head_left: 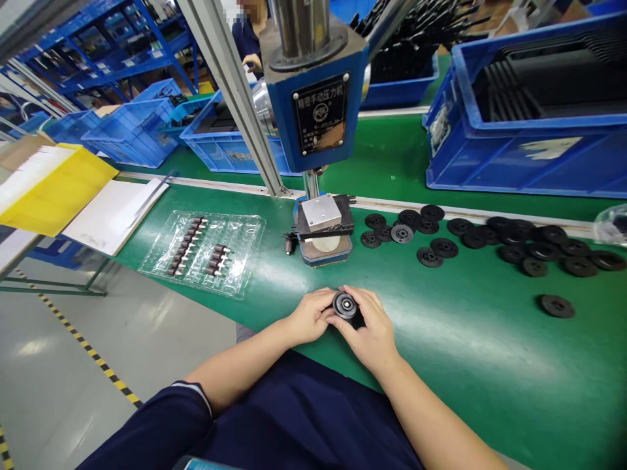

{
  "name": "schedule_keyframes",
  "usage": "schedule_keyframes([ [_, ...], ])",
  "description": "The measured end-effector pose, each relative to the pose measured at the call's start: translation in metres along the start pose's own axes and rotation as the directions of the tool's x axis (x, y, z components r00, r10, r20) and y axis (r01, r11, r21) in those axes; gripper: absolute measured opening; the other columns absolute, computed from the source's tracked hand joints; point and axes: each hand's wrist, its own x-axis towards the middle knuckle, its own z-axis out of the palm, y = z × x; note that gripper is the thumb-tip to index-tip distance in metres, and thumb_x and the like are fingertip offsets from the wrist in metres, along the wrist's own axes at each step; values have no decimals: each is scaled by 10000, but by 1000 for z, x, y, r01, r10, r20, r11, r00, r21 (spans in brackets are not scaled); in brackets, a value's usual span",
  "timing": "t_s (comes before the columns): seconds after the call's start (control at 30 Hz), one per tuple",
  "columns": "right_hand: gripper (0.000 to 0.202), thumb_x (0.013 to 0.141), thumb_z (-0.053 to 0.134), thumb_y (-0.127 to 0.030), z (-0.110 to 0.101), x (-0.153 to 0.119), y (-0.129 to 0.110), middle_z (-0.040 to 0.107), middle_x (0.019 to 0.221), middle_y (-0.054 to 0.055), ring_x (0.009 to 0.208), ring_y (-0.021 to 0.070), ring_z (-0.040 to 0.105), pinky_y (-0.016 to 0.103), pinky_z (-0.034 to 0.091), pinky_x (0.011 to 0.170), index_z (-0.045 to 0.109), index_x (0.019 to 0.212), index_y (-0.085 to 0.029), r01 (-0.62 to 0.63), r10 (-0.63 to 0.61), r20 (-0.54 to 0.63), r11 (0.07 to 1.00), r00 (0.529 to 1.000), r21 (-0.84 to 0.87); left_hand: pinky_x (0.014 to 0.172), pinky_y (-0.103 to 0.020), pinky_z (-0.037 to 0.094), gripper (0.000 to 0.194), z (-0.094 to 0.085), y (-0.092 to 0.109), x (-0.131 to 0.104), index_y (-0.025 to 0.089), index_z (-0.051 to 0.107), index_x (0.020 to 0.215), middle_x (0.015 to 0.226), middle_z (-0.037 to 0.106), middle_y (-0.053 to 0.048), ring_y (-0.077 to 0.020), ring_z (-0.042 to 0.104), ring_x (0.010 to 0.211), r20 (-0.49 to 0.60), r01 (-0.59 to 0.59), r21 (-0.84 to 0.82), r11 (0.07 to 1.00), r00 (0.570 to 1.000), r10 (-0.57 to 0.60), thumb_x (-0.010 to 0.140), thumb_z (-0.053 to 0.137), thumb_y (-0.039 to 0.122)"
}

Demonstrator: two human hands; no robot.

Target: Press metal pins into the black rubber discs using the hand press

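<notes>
Dark blue clothing of the person is nearest, at the bottom of the frame. Just above it, in the lower centre, the left hand and the right hand hold together one black round part. Fingers of both hands are curved and pinch this part from its two sides; some fingertips are hidden. At upper centre stands a blue press. Clear tray with dark small pieces lies at centre left, and black discs lie on the green table at right.
</notes>
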Motion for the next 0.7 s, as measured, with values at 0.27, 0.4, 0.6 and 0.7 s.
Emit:
schedule_keyframes([
  [0.27,559,762,780,-316,2,-2,5,625,1143,89,1068,250,555,461,489,931,542,1257,-217,3,-3,-21,1000,1000,-23,821,-363,526,298,3,-2,-1,155,614,1088,967,695,-87,-207,633,867,-70,34,-1,999,997,-34,791,594,134],
  [0.4,486,828,700,-249,-4,-1,0,623,1178,99,1091,252,562,475,485,945,538,1284,-206,47,-47,-17,999,999,21,845,-367,534,282,4,1,-1,153,635,1086,979,705,-94,-211,647,911,-106,71,-18,997,992,-73,810,595,111],
  [0.6,381,857,601,-148,-7,-2,-4,640,1165,83,1085,231,595,458,505,956,593,1232,-211,27,-23,-75,999,997,43,960,-423,507,285,3,4,1,175,646,1137,1116,696,-109,-219,630,1062,-153,19,-32,999,988,-23,875,549,123],
  [0.7,343,849,620,-176,-7,-2,-1,648,1167,77,1073,220,617,412,552,908,626,1190,-215,-8,11,-77,999,997,39,984,-446,487,349,4,2,-1,181,627,1179,1171,670,-115,-220,605,1104,-148,-20,9,1000,989,21,871,502,74],
])
